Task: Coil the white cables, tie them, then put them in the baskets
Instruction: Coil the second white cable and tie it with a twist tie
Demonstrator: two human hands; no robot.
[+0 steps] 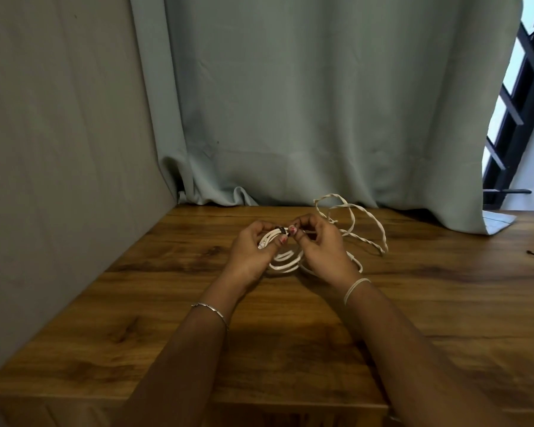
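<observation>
No brand, label or writing can be read on anything here. The coiled white cable [285, 257] is thin, smooth and glossy, wound into several flat loops, with a small black tie [280, 230] wrapped across the loops at the coil's 12 o'clock. The left hand [253, 249] is closed on the coil's 9 o'clock side, thumb pressed on the loops just below the tie. The right hand [319, 248] is closed at the coil's 1 o'clock, its fingertips [293, 231] pinched right beside the tie. The coil sits between the two palms, raised a little above the wooden table [173, 303], near the table's middle. At 2 o'clock from the hands, a twisted white cable [369, 221] lies loose in wide open loops near the pale curtain [321, 103], one strand running back under the right hand
</observation>
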